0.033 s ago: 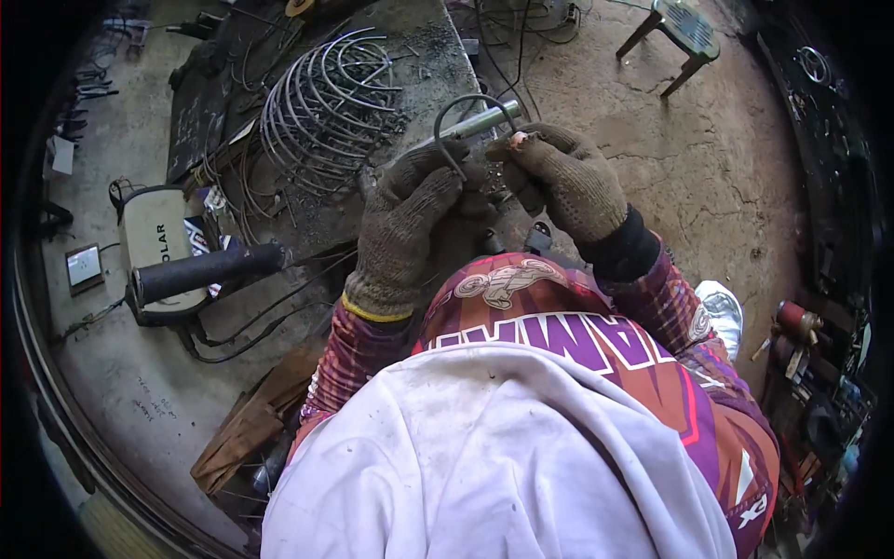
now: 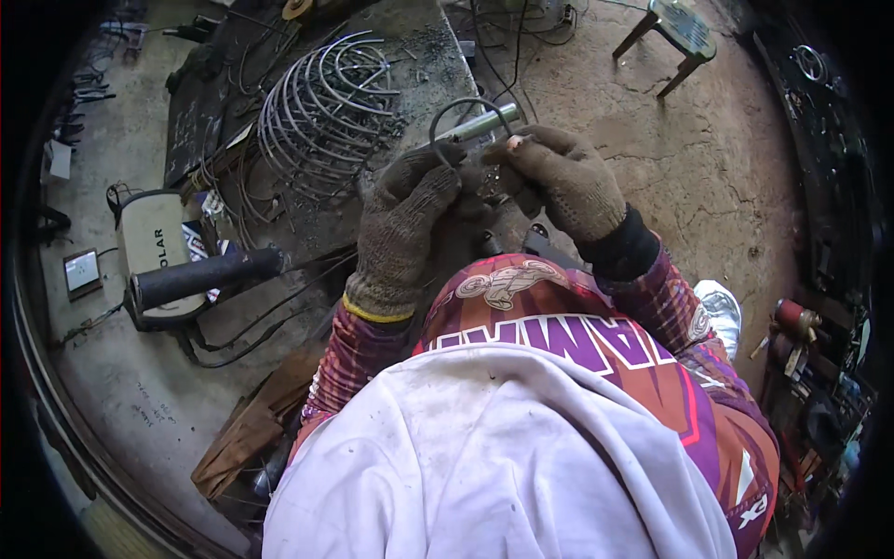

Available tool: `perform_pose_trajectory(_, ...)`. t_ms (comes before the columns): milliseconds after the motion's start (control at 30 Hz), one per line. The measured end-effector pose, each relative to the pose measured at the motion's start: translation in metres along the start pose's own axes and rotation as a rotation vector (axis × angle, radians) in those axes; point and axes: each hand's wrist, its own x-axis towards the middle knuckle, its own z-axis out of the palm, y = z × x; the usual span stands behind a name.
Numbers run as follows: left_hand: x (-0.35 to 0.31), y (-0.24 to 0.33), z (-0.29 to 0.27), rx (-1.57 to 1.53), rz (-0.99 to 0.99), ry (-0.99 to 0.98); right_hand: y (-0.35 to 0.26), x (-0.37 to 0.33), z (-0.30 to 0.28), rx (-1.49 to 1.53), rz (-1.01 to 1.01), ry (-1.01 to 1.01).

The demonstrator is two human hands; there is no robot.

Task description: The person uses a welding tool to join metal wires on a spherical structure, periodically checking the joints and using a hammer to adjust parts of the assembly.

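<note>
A dark bent metal rod (image 2: 458, 102), curved into an open ring, is held up between my two gloved hands. My left hand (image 2: 399, 210), in a dirty knit glove with a yellow cuff edge, is closed on the ring's left side. On the right side, the fingers of my right hand (image 2: 570, 177) pinch the ring; a bare fingertip shows through the glove. Just behind the ring, a shiny metal pipe (image 2: 480, 125) juts slantwise past the edge of the dark worktable (image 2: 424, 79). The gloves hide the ring's lower part.
A large coil of metal rod (image 2: 321, 112) lies on the table at the left. A beige machine (image 2: 154, 228) with black cables stands beside a dark tube (image 2: 209, 277). A stool (image 2: 684, 35) is at the far right; tools and a red cylinder (image 2: 794, 317) crowd the right side.
The ring has shifted slightly in my grip, and less of its lower end shows beside my left hand. Both hands otherwise keep nearly the same place.
</note>
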Motion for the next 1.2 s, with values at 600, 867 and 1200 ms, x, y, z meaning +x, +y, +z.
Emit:
perform_pose_trajectory(600, 0.106, -0.044, 0.079, 0.106, 0.101, 0.288, -0.111, 0.093, -0.108, -0.309, 0.216, -0.428)
perform_pose_trajectory(867, 0.127, -0.051, 0.154, -0.034, 0.128, 0.363, -0.183, 0.125, -0.161, -0.257, 0.596, -0.757)
perform_pose_trajectory(1200, 0.106, -0.070, 0.171, -0.052, 0.252, 0.485, -0.211, 0.151, -0.124, -0.161, 0.920, -0.972)
